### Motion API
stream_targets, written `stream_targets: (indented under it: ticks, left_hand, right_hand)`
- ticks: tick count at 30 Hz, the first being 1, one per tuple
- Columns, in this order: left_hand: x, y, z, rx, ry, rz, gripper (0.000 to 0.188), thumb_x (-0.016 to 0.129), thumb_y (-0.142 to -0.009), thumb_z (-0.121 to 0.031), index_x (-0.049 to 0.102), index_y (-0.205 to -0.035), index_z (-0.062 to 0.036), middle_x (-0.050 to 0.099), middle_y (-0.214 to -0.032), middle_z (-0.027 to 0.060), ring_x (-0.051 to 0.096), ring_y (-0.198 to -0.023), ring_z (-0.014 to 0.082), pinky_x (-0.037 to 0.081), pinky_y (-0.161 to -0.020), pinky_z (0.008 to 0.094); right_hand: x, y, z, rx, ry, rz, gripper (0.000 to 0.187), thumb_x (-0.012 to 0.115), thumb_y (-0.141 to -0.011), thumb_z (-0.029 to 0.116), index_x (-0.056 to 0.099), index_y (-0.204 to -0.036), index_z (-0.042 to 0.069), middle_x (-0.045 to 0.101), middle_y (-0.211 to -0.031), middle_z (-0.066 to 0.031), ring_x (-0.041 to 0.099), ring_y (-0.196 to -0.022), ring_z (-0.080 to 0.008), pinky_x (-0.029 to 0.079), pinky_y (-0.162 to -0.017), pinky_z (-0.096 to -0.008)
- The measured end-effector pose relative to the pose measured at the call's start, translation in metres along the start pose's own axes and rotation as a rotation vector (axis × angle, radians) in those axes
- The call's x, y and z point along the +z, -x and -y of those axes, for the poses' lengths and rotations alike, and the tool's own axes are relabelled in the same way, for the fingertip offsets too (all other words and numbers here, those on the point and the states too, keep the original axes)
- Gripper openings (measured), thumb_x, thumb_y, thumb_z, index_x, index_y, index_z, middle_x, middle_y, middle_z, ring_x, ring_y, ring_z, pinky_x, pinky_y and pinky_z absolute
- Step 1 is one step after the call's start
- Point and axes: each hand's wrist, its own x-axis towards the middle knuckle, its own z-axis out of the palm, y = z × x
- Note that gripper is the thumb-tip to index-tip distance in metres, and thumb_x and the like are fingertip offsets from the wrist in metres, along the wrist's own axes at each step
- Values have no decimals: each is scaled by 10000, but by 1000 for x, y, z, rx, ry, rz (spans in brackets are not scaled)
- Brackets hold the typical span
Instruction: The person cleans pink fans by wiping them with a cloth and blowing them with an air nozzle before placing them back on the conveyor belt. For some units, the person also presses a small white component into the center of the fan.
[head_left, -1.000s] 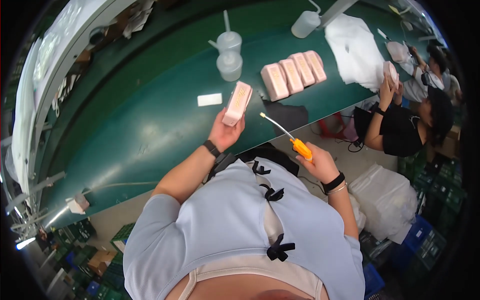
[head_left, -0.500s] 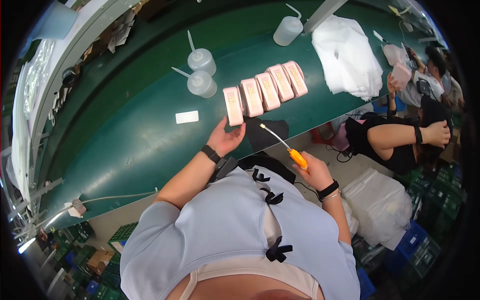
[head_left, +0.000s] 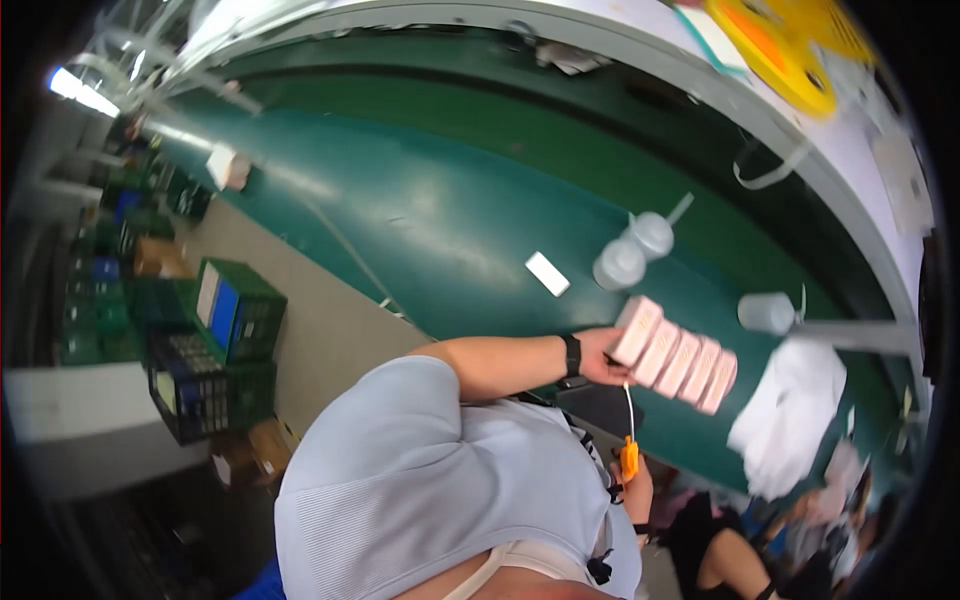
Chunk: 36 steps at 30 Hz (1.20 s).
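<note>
My left hand [head_left: 602,355] is at the near end of the first pink box-shaped item [head_left: 637,330]. Its fingers look spread around that end, touching it, without a clear grip. This item leads a tight row of several like pink pieces [head_left: 685,365] with gold-coloured markings, slightly blurred. Below, my right hand [head_left: 637,487] is closed around the orange-yellow handle of a screwdriver [head_left: 629,460]. Its slim metal shaft points up toward my left hand, and the pale tip is close to those fingers. Under the row lies a dark flat piece [head_left: 600,405] at the bench edge.
A small white rectangular block [head_left: 547,273] lies on the green bench [head_left: 420,235]. Translucent squeeze bottles [head_left: 620,264] stand beyond the row, another bottle [head_left: 767,313] to the right. White sheets [head_left: 790,415] are piled farther right, near other people. Green crates [head_left: 240,310] stand at left.
The view has swung to the left, so the bench and pink row appear farther right and tilted. My left hand stays at the first pink item; my right hand still holds the screwdriver, its tip nearer my left hand.
</note>
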Motion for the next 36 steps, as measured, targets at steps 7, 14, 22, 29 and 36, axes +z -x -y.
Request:
stream_targets:
  ticks: [7, 14, 22, 29, 36]
  left_hand:
    - [-33, -34, -52, -528, 372, -1, 518, 584, -946, -505, 586, -1226, -70, 566, -1218, 152, 610, -1057, 330, 565, -919, 463]
    - [-47, -62, -42, -373, 42, 123, 528, 546, -942, -580, 620, -1190, -119, 612, -1080, 107, 597, -896, 248, 587, -755, 350]
    - [-45, -89, -31, -174, -187, 66, 588, 557, -913, -625, 614, -1166, -96, 633, -1098, 84, 635, -931, 265, 578, -804, 380]
    - [-38, -60, -27, -175, -288, -25, 552, 573, -938, -555, 592, -1187, -63, 647, -1093, 142, 645, -904, 278, 585, -844, 422]
    - [-100, 128, -79, -7, -600, 178, 420, 643, -931, -370, 583, -1204, -57, 682, -1020, 146, 659, -739, 208, 606, -742, 352]
  right_hand:
    - [-1, -19, -2, 149, -121, 111, 272, 686, -889, 209, 598, -1083, 40, 654, -954, -217, 626, -890, -442, 514, -732, -456]
    - [-8, -19, 1, 148, -88, 137, 310, 690, -885, 209, 596, -1132, 45, 662, -985, -216, 633, -896, -441, 519, -738, -456]
    - [-2, -21, -2, 90, -131, 118, 288, 693, -883, 193, 605, -1114, 45, 669, -951, -214, 635, -867, -442, 519, -727, -448]
    - [11, -35, 57, 28, -56, 153, 256, 689, -875, 128, 607, -1094, 23, 683, -944, -163, 661, -841, -357, 515, -743, -399]
    - [90, -46, 143, -186, -90, 237, 264, 682, -856, 52, 596, -1099, -9, 680, -954, -115, 642, -798, -235, 498, -752, -316]
